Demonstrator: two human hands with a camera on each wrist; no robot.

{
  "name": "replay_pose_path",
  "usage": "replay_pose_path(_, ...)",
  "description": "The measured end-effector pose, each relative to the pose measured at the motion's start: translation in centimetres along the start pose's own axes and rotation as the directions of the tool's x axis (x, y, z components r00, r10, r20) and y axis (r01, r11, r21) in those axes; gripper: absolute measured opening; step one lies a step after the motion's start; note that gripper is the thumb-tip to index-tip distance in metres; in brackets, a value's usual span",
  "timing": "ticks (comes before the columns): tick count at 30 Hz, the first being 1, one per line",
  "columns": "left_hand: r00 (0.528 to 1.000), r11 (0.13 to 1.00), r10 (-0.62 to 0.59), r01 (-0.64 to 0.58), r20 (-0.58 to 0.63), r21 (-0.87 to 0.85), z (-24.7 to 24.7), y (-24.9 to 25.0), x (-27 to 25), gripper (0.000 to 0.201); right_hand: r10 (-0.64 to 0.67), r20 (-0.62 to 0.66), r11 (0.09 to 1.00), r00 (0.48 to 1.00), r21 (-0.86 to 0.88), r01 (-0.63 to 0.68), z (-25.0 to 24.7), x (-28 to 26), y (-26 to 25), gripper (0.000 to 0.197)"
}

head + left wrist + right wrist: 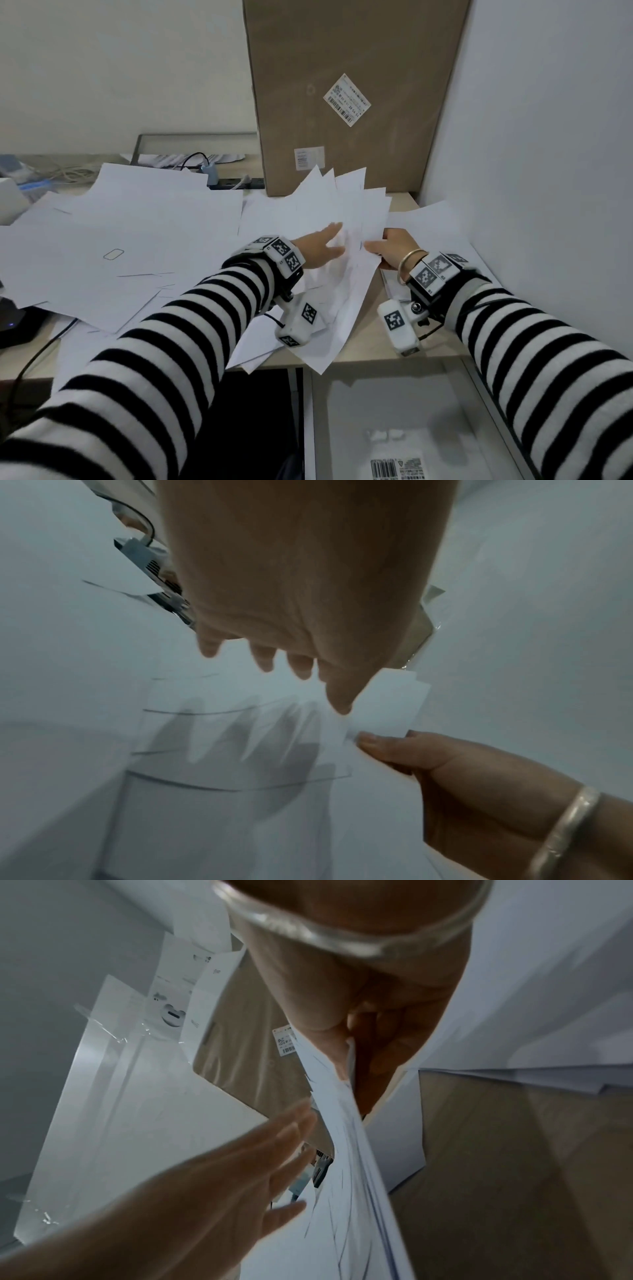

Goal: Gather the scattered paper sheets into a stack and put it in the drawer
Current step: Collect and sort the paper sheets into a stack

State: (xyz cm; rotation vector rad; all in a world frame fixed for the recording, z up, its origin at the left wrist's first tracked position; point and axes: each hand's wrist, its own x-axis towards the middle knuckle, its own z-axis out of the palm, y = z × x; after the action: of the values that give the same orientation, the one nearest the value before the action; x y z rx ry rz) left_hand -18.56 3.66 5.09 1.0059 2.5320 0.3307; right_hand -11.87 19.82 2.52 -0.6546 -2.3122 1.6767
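My right hand (pixel 387 248) pinches a fanned bundle of white paper sheets (pixel 346 212) by its right edge, thumb on top and fingers underneath; the same pinch shows in the right wrist view (pixel 346 1064). My left hand (pixel 325 245) is flat, with straight fingers, just left of that bundle over its face, holding nothing (pixel 274 658). More loose white sheets (pixel 137 233) cover the left and middle of the desk. An open white drawer (pixel 411 411) sits below the desk's front edge at the right.
A tall cardboard box (pixel 342 96) stands against the wall behind the bundle. A power strip with a plug (pixel 233 181) lies at the back. A dark device with a cable (pixel 13 325) is at the left edge. A white wall (pixel 548 137) closes the right side.
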Motion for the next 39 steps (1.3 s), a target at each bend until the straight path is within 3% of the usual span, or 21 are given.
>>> replay_pose_path(2,1.000,0.999,0.022,-0.021,0.013,-0.027,0.4,0.9,0.5,0.062,0.002,0.019,1.000,1.000,-0.010,-0.002,0.1,-0.3,0.2,0.013)
replay_pose_path(5,0.997,0.999,-0.042,0.043,0.071,-0.016,1.5,1.5,1.4,0.062,0.010,0.027,0.999,1.000,-0.039,-0.009,0.2,-0.4,0.5,0.017)
replay_pose_path(9,0.967,0.934,-0.227,0.182,0.119,0.306,3.6,2.4,1.8,0.059,0.021,0.035,0.994,0.999,-0.108,-0.017,0.5,-0.3,1.4,0.017)
replay_pose_path(13,0.961,0.870,-0.243,0.157,0.129,0.467,3.9,3.7,0.9,0.054,0.010,0.011,0.984,1.000,-0.178,-0.007,0.6,-0.3,2.1,0.009)
replay_pose_path(18,0.950,0.925,-0.253,0.182,0.182,0.334,2.7,1.3,1.2,0.055,-0.009,-0.032,0.998,0.999,-0.070,0.006,-0.1,-0.5,1.6,0.009)
replay_pose_path(23,0.953,0.939,-0.242,0.183,0.180,0.292,2.2,-0.1,0.7,0.053,-0.031,-0.091,0.999,0.995,0.017,0.033,-1.6,-0.7,-0.1,0.009)
replay_pose_path(26,0.954,0.922,-0.266,0.210,0.139,0.326,1.7,-0.5,0.2,0.057,-0.053,-0.124,0.997,0.991,0.050,0.059,-2.6,-0.8,-0.9,0.019)
replay_pose_path(30,0.940,0.843,-0.313,0.210,0.135,0.496,3.1,0.3,0.0,0.061,-0.064,-0.120,0.998,0.991,-0.022,0.062,-3.3,-1.5,-1.0,0.021)
replay_pose_path(32,0.943,0.892,-0.313,0.251,0.113,0.377,2.8,0.9,-0.3,0.053,-0.048,-0.113,0.998,0.992,-0.046,0.043,-3.2,-1.9,-0.5,0.022)
replay_pose_path(36,0.995,0.984,-0.092,0.083,0.049,0.160,2.4,2.0,-0.3,0.073,-0.036,-0.123,0.996,0.992,-0.091,0.025,-3.1,-2.0,0.3,0.022)
replay_pose_path(39,0.997,0.996,0.058,-0.062,0.051,0.066,3.2,3.1,0.4,0.079,-0.011,-0.121,0.998,0.993,-0.061,0.003,-3.0,-2.0,0.6,0.018)
